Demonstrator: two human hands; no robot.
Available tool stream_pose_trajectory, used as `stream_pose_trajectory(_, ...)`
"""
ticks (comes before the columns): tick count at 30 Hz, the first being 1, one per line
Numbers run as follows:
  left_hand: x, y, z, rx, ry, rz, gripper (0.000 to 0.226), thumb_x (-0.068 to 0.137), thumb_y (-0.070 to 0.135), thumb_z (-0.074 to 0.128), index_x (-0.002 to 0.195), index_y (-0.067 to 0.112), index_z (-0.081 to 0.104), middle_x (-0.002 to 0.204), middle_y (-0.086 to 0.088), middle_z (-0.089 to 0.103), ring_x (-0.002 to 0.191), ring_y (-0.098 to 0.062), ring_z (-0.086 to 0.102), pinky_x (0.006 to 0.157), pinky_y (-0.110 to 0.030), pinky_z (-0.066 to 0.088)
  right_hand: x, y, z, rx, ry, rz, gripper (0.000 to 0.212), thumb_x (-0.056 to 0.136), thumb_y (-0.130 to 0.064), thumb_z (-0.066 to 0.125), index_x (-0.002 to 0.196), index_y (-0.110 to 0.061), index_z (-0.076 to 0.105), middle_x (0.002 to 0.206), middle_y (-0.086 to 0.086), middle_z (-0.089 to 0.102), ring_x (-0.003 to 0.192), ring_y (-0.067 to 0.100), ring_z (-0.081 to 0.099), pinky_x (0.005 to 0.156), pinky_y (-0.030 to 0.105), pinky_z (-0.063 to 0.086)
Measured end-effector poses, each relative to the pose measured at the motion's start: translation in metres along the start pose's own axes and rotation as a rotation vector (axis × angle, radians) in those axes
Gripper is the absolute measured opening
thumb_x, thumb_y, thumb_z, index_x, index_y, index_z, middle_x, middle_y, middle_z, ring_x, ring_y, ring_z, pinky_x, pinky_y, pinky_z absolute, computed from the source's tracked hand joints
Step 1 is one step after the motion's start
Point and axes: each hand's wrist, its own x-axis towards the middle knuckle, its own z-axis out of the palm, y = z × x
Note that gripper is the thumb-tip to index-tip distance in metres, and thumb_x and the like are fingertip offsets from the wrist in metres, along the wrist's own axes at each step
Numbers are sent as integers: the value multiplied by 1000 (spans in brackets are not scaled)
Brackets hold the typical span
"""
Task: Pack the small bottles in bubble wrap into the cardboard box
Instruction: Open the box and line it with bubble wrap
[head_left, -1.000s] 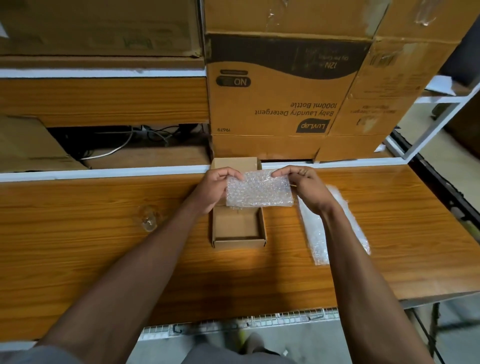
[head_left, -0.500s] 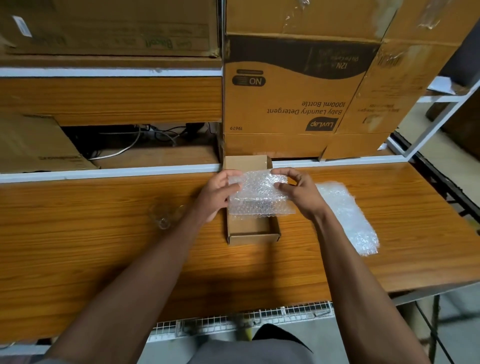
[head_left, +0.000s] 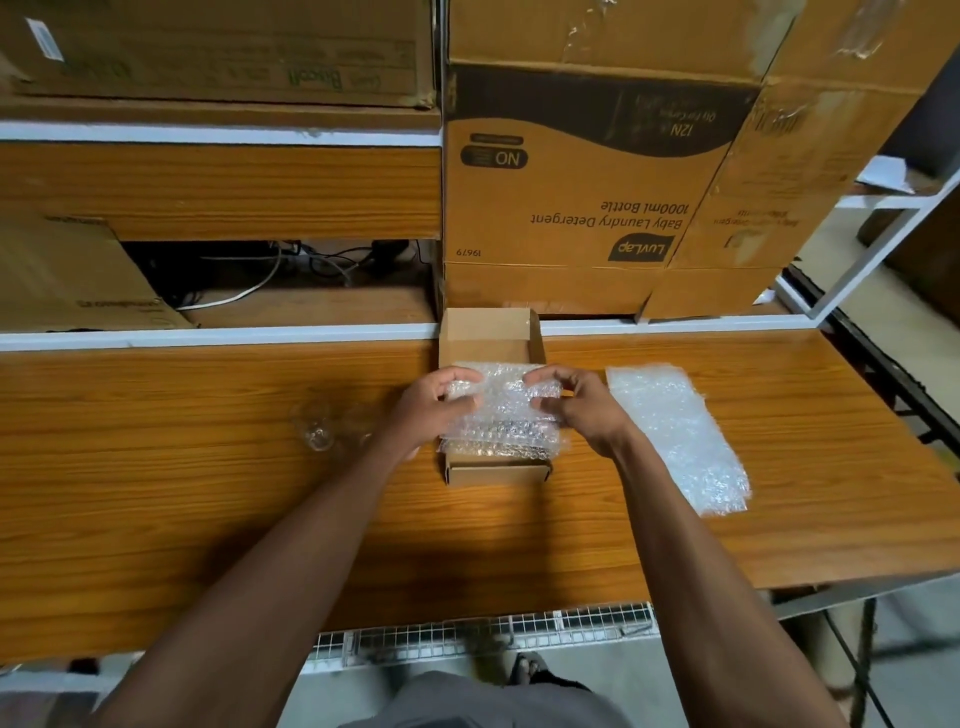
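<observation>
Both hands, left hand (head_left: 434, 402) and right hand (head_left: 579, 402), pinch the wrap (head_left: 501, 415) over the box (head_left: 488, 332), lining it. Next I press it flat, then fetch the bottles (head_left: 317, 426) at left.

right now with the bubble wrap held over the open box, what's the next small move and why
Probably lower the bubble wrap sheet into the small cardboard box. Both the left hand and right hand pinch its far edge directly above the open box.

The bubble wrap (head_left: 501, 415) covers most of the small box (head_left: 491, 332), hiding its floor. Two clear bottles (head_left: 317, 423) on the worktop (head_left: 156, 467) are blurred, their outlines unclear. Carton (head_left: 587, 171) tops are cut off.
</observation>
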Motion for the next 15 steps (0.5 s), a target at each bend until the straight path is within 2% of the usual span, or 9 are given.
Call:
stream_pose_trajectory(3,1,-6,5,110,8,-25,38,93,20,80,126,37,71,145,-1,57,107,-21,72,77,-38,67,4,5,-2,-3,7,15,34,90,-5,81,112,-31,77,140,-8,64,115,23,67,77,46,62)
stream_pose_trajectory(5,-1,-8,10,133,53,-17,40,96,15,77,131,32,69,148,2,55,102,-7,66,66,-17,61,5,10,-3,7,-7,27,37,89,-8,83,116,-33,75,140,-7,63,118,21,65,76,43,61)
stream_pose_trajectory(6,-2,-9,12,149,67,-13,40,97,12,75,133,29,68,148,5,54,108,-5,62,63,-11,55,5,14,-4,29,-32,50,39,88,-9,84,118,-33,74,141,-5,61,116,21,65,76,41,60)
stream_pose_trajectory(7,-2,-12,13,167,83,-10,41,98,11,74,135,27,67,150,5,54,118,-7,57,67,-11,52,5,17,-4,57,-69,77,41,88,-9,84,119,-34,74,142,-3,59,116,20,64,79,40,60)
stream_pose_trajectory(8,-2,-16,15,189,97,-12,41,98,12,73,136,27,67,150,6,54,126,-9,51,77,-17,50,5,20,-5,71,-101,101,43,88,-8,84,121,-34,73,143,-3,57,119,17,62,82,40,60)
stream_pose_trajectory(10,-2,-24,17,213,117,-39,41,99,15,73,137,30,66,147,6,54,130,-9,44,91,-29,47,4,25,-4,61,-128,118,46,89,-2,82,124,-31,72,140,-7,55,116,8,57,83,33,62)
stream_pose_trajectory(12,-1,-31,18,210,118,-67,42,98,21,74,137,35,65,140,9,54,132,-12,48,90,-34,55,5,28,-5,3,-111,95,47,89,2,80,127,-24,70,126,-10,58,99,6,61,75,22,58)
stream_pose_trajectory(15,1,-39,16,243,97,-80,48,94,23,79,137,39,64,140,8,56,131,-18,53,103,-49,55,9,34,-7,-145,-79,45,44,90,-2,81,127,-21,70,103,-18,59,83,4,60,66,13,52)
